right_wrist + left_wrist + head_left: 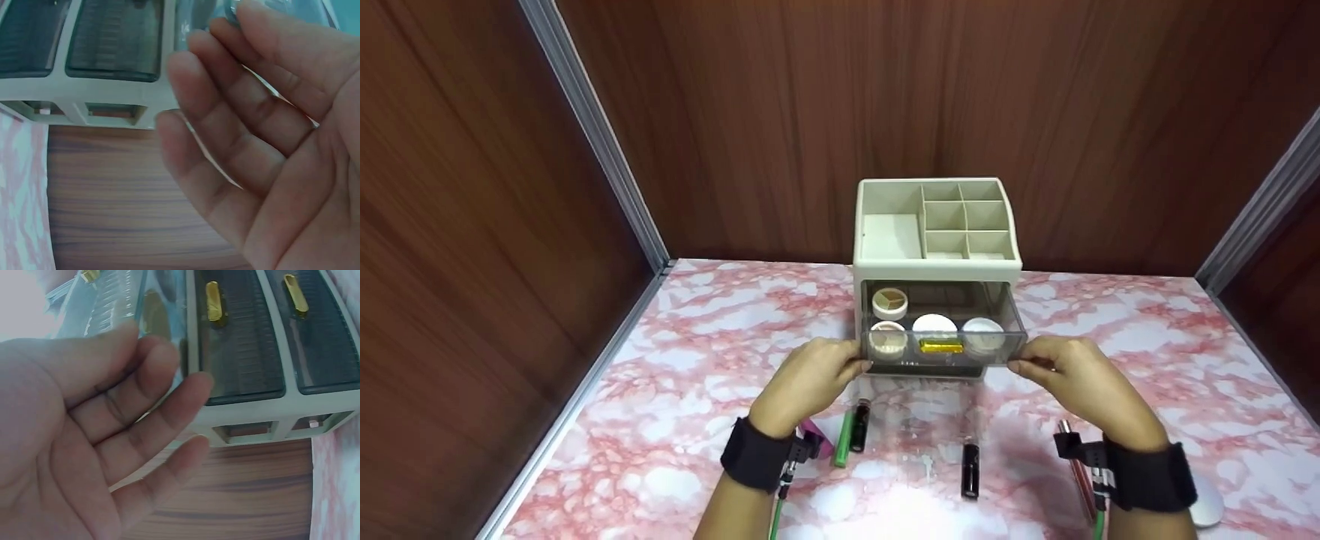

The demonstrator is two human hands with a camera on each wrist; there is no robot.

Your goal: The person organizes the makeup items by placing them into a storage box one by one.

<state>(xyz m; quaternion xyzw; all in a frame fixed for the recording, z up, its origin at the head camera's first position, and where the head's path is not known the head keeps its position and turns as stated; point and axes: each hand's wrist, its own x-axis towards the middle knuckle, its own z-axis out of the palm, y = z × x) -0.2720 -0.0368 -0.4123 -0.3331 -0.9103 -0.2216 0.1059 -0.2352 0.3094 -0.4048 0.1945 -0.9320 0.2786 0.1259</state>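
Observation:
A cream cosmetics organizer (937, 265) stands at the back of the table, its transparent grey drawer (945, 361) pulled out. Several round white-rimmed pots lie in that drawer, one with a sectioned palette (889, 302); a gold handle (941, 346) marks its front. My left hand (814, 375) pinches the drawer's left front corner between thumb and fingers. At the opposite corner, my right hand (1084, 379) pinches the drawer the same way. In the left wrist view, two other drawers with gold handles (214, 302) are closed. Divided top compartments (966, 216) hold nothing visible.
A green tube (844, 440) and a black tube (861, 426) lie near my left wrist, beside a purple item (819, 439). Another black tube (970, 470) lies centrally. By my right wrist are a reddish tube (1081, 480) and a white rounded object (1207, 501). Wood panels (757, 127) enclose the table.

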